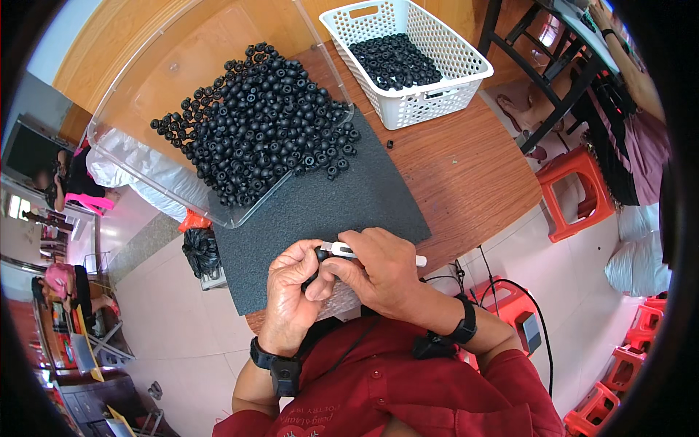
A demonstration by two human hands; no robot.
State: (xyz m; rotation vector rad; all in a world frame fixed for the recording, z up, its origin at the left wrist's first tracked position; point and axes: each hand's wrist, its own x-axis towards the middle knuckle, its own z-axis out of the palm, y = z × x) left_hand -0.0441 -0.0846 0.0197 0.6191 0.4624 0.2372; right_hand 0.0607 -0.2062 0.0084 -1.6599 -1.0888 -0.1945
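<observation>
Over the near edge of the dark mat, my two hands meet. My left hand (291,291) is closed around a small black round part (320,254), pinched between thumb and fingers. In my right hand (386,271) is a slim white-handled knife (342,250), its short metal tip touching or very close to the black part. The knife's other end sticks out past my right hand. Beyond my hands, a clear plastic bin (149,191) lies tilted, with a big heap of like black round parts (266,127) in it and at its near edge.
A white perforated basket (429,109) with small black pieces (397,62) stands at the table's far right. One loose piece (390,144) lies on the brown tabletop (473,171). Red stools (579,193) and black cables (535,306) are at the right. Other people are around.
</observation>
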